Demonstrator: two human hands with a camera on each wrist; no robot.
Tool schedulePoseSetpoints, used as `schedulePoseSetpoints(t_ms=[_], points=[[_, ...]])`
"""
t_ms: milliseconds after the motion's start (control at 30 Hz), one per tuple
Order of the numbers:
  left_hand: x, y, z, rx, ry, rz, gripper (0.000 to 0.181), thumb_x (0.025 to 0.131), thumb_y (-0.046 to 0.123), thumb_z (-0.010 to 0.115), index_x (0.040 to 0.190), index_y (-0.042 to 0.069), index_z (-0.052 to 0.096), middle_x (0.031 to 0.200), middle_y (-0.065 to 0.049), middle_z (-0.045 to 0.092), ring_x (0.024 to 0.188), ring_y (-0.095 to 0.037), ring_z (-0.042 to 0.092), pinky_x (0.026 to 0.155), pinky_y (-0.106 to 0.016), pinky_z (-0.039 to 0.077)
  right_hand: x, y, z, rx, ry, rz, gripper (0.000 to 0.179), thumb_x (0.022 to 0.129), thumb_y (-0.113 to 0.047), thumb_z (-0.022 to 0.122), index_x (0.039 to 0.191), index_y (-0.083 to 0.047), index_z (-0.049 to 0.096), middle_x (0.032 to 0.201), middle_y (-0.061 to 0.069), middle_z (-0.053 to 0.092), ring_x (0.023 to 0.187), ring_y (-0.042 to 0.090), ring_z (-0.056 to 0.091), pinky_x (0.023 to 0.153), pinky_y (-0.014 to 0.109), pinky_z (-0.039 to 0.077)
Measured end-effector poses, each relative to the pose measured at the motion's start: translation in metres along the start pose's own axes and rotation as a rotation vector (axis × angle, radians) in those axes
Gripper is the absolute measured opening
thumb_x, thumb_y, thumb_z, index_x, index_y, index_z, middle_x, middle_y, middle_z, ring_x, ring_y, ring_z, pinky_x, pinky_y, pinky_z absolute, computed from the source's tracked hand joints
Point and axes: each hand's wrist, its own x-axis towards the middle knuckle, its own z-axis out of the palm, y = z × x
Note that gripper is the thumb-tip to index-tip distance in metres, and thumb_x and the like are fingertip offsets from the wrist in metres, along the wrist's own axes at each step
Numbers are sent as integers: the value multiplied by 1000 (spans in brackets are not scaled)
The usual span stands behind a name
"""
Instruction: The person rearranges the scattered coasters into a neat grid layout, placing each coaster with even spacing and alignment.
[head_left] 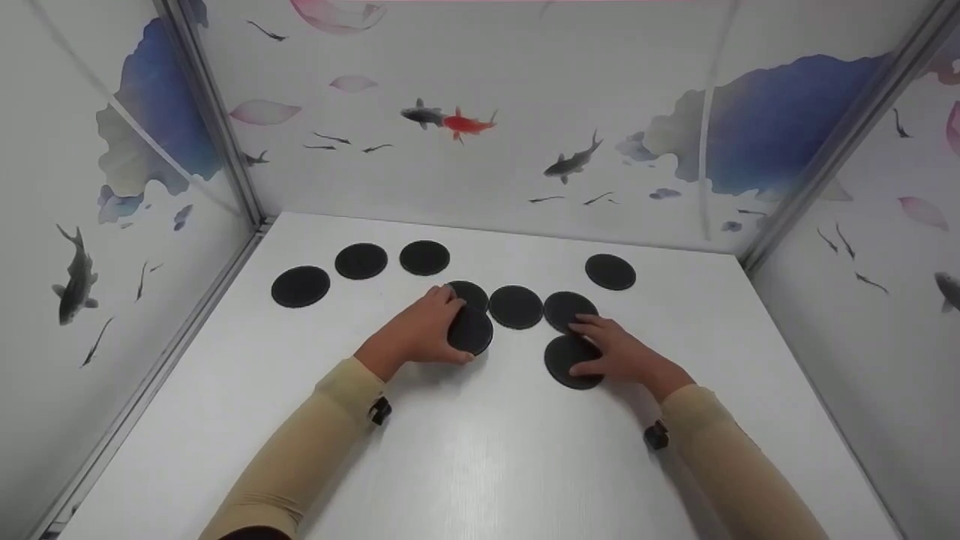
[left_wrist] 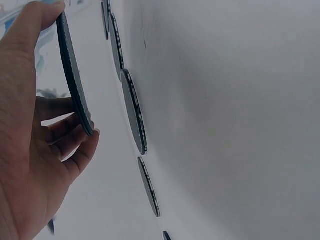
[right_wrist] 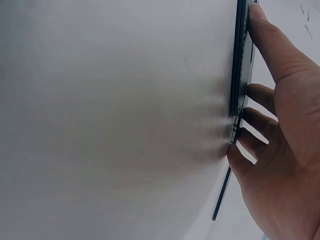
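My left hand [head_left: 425,328] grips a round black coaster [head_left: 472,334] by its edge, thumb on one side and fingers on the other. In the left wrist view, that held coaster [left_wrist: 73,75] is tilted and raised off the table. Partly behind it lies another coaster [head_left: 465,291]. My right hand [head_left: 626,352] rests over a front coaster [head_left: 568,364], its thumb on the face. Its fingers reach the coaster behind [head_left: 568,307], touching or nearly overlapping the front one. In the right wrist view, the fingers [right_wrist: 257,120] lie spread along the dark edge.
Between the hands lies a middle coaster [head_left: 516,307]. Three more coasters stand apart at the back left, among them the leftmost coaster [head_left: 301,286]. A single coaster [head_left: 610,271] lies at the back right. Printed panels [head_left: 480,180] wall in the white table [head_left: 480,465].
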Motion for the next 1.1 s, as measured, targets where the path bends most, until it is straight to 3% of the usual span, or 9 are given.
schedulePoseSetpoints(t_ms=[433, 733, 967, 1100], points=[[15, 17, 9, -14, -9, 41, 105, 71, 76, 69, 145, 5, 49, 132, -8, 45, 122, -20, 42, 101, -38, 48, 1, 3, 1, 8, 8, -16, 92, 81, -59, 78, 155, -18, 43, 165, 5, 25, 151, 35, 20, 119, 55, 24], [25, 28, 15, 20, -23, 53, 107, 72, 78, 68, 147, 5, 47, 134, -9, 43, 121, -22, 42, 99, -39, 49, -3, -1, 1, 39, 7, -2, 92, 81, -57, 80, 155, -19, 43, 166, 5, 24, 152, 35, 20, 119, 55, 23], [29, 35, 17, 8, -69, 30, 110, 73, 79, 67, 152, 6, 42, 152, -15, 36, 144, -34, 34, 111, -45, 40, -4, -3, 1, 45, 7, 3, 91, 81, -58, 79, 155, -20, 43, 166, 4, 24, 152, 35, 20, 119, 55, 23], [32, 41, 18, -2, -65, 61, 109, 73, 78, 67, 151, 6, 43, 148, -13, 39, 137, -28, 39, 109, -41, 43, -3, 0, 1, 19, 16, -11, 91, 81, -59, 78, 155, -19, 43, 165, 4, 25, 152, 34, 21, 119, 54, 24]])
